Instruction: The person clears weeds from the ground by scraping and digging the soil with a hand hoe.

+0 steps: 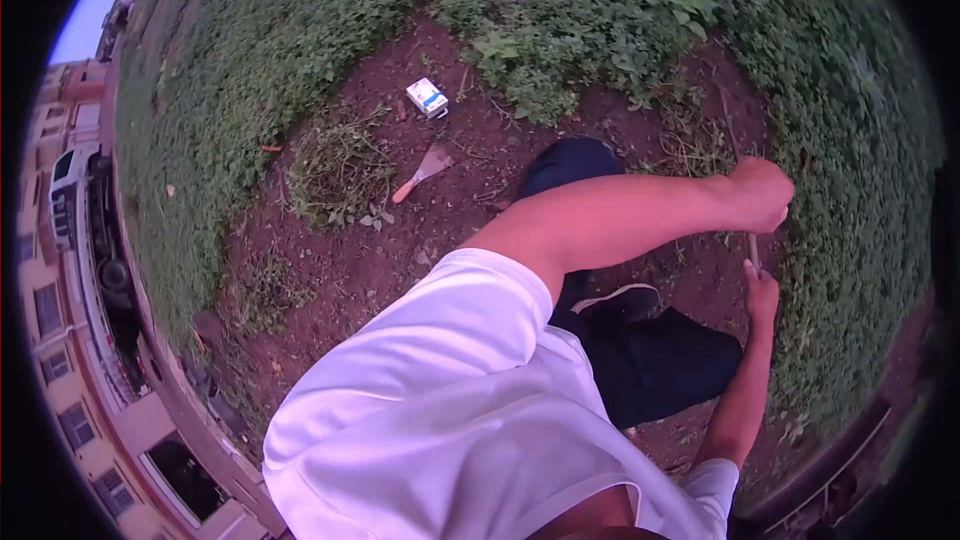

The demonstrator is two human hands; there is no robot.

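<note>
My left arm reaches across my body, and my left hand [762, 195] is closed in a fist around a thin brown stick [728, 120]. Lower on the same stick, my right hand [762, 292] is wrapped round it close to its near end. The stick slants up and away over bare soil; its far end lies by the weeds, and I cannot tell whether a tool head is fixed there. Off to the left, a scraper [432, 164] with a flat metal blade and an orange handle lies on the soil. Beyond it sits a small white and blue box [427, 97].
Pulled weeds [340, 170] lie heaped left of the scraper. Dense low green plants [600, 10] border the brown soil [350, 270]. My bent knees and a dark shoe [620, 302] are beneath my arms. A white vehicle [75, 200] and buildings [60, 340] stand far left.
</note>
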